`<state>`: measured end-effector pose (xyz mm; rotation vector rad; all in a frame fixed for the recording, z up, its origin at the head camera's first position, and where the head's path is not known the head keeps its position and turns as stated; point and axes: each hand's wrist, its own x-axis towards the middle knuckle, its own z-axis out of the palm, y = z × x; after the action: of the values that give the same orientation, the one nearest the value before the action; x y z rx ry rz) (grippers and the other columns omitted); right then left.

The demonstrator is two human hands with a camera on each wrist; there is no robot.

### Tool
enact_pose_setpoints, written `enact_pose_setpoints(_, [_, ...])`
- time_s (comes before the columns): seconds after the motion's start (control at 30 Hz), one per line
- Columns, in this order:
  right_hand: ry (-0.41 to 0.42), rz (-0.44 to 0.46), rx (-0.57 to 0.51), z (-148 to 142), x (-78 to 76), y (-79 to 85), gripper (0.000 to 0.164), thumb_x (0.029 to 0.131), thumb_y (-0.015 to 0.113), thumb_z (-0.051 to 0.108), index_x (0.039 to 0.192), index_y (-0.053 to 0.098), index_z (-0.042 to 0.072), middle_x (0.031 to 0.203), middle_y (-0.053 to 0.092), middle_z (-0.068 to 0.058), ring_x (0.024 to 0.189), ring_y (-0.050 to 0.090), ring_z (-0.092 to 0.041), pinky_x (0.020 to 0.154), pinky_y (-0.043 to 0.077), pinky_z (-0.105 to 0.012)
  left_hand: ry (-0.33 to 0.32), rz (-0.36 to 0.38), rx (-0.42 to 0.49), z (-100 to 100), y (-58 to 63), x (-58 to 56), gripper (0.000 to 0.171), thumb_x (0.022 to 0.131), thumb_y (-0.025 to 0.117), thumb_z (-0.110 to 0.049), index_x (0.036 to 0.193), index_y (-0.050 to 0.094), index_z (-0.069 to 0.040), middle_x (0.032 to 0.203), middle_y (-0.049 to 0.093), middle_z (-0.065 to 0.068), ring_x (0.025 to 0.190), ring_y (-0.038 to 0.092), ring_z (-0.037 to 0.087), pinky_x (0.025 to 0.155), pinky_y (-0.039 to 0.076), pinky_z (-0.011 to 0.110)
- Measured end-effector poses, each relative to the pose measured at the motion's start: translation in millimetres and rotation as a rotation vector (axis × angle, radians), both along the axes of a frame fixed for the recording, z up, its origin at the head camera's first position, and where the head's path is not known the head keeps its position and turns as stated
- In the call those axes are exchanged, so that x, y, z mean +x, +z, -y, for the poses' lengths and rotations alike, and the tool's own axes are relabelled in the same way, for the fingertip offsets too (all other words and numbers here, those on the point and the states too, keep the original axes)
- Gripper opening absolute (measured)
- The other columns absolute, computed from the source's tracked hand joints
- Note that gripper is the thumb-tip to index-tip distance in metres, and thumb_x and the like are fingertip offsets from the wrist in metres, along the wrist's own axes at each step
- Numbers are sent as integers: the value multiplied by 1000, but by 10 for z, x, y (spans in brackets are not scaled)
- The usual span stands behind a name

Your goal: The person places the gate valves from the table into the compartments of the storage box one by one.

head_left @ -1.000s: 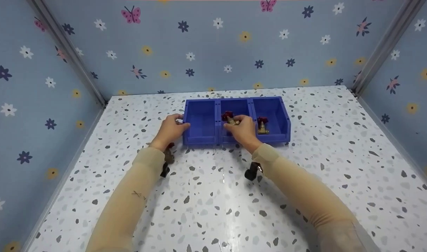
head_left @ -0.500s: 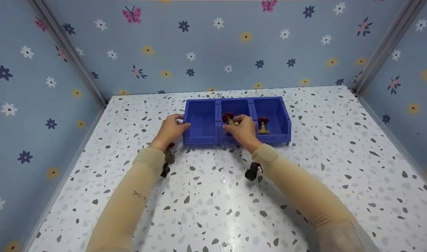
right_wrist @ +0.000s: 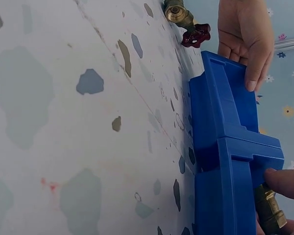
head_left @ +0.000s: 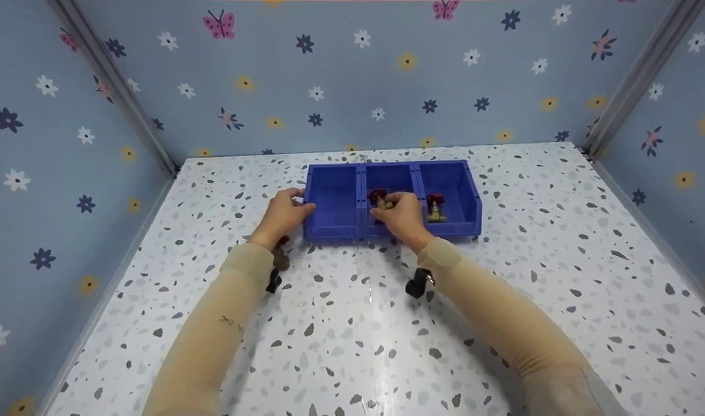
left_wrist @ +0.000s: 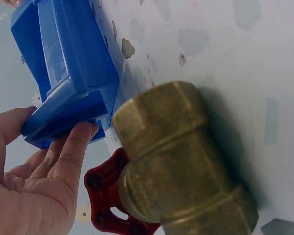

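Observation:
Three blue storage bins stand joined in a row on the table. My left hand grips the outer side wall of the left bin, thumb on one side and fingers on the other. My right hand reaches into the middle bin and pinches a brass valve with a red handwheel. A similar valve sits in the right bin with its red wheel up. Another brass valve lies on the table beside my left wrist, partly hidden by the arm in the head view.
The speckled white table reaches back to a blue flowered wall, with matching side walls and grey corner posts. Small black wrist cameras hang under both forearms.
Both hands keep their places and holds. The valve in my right hand shows at most a very slight shift; the whole view drifts marginally.

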<state>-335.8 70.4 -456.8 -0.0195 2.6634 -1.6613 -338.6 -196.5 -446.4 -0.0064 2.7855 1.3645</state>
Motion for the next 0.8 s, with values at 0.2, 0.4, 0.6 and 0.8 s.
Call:
enact_pose_setpoints(0.2, [-16,11,53,8,-18,2,54,81,81,22,126,62,-1,122,64,-14,106,62,-22,88,53,-38,3,7,19,-6,-13,-12,42,95,62,-24,129,55,-2,115,65,19,102,64,28,89,52,43])
enact_pose_setpoints(0.4, [3,-1,92,16,-31,13,38,83,80,18,115,68,1,110,68,-12,100,64,-21,86,54,-37,0,10,8,-4,-8,-20,41,95,62,-24,130,55,-3,115,65,18,102,64,27,90,52,42])
enact_pose_setpoints(0.6, [30,0,98,6,-43,12,28,84,78,13,108,70,1,107,68,-11,97,62,-22,84,53,-39,-6,0,-2,-3,8,-7,41,95,62,-24,129,55,-2,112,66,19,99,64,28,86,52,42])
enact_pose_setpoints(0.8, [38,14,114,-10,-55,14,36,84,75,8,117,66,-2,117,66,-15,110,61,-26,92,52,-41,-4,-4,0,-7,7,5,40,95,62,-24,128,56,-1,110,66,19,97,64,28,84,52,42])
